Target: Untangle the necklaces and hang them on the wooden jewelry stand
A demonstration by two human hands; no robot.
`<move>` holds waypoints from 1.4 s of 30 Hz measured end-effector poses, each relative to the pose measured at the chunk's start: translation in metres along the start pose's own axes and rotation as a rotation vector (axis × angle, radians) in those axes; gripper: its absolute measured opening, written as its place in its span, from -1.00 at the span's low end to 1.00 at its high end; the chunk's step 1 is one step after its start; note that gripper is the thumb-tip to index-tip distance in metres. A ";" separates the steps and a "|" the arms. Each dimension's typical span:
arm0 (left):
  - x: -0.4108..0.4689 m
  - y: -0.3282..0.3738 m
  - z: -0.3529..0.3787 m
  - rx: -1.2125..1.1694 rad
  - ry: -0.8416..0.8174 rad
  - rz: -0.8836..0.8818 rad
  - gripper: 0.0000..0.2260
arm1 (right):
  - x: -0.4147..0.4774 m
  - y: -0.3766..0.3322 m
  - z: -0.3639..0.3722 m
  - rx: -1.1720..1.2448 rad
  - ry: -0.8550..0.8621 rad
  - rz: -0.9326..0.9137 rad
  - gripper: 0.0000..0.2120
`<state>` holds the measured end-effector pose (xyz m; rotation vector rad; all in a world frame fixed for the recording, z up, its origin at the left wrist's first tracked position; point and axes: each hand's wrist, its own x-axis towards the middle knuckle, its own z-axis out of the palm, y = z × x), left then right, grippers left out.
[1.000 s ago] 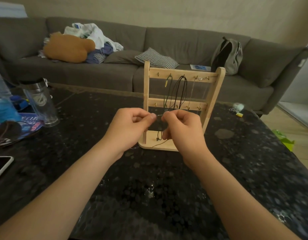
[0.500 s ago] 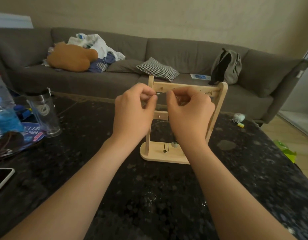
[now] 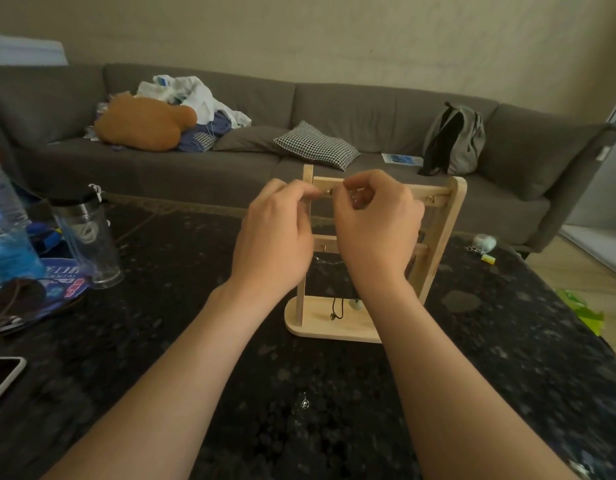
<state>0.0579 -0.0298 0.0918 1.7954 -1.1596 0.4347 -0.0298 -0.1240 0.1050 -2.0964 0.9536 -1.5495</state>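
Thumb and fingertips [image 3: 346,188] of the left hand [image 3: 275,244] and right hand [image 3: 376,233] pinch a thin black cord necklace [image 3: 337,307] at a small brass hook [image 3: 329,192], centre frame. The cord hangs vertically, pale pendant end down, just above the base of the upright light wooden jewelry stand [image 3: 447,233].

The dark speckled table [image 3: 182,341] carries the stand [image 3: 320,323] at its centre. At 9 o'clock are a tumbler [image 3: 88,244], a bottle [image 3: 8,237] and a blue printed sheet [image 3: 62,282]. A phone [image 3: 2,379] lies at 8, a white lump [image 3: 484,242] and a yellow bit [image 3: 488,259] at 2, and a small glinting piece [image 3: 304,404] at 6.
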 end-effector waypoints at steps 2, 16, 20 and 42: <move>-0.002 -0.003 0.002 0.015 -0.021 -0.016 -0.74 | -0.003 0.003 0.001 -0.057 -0.006 -0.038 -0.89; -0.023 -0.011 0.012 -0.302 -0.180 -0.415 -0.80 | -0.017 0.019 -0.003 -0.082 -0.259 -0.040 -0.86; -0.029 -0.018 0.015 -0.212 -0.228 -0.409 -0.85 | -0.020 0.029 -0.003 -0.088 -0.351 0.015 -0.90; -0.043 -0.014 0.029 0.071 -0.309 -0.402 -0.89 | -0.031 0.047 -0.004 -0.129 -0.563 0.039 -0.79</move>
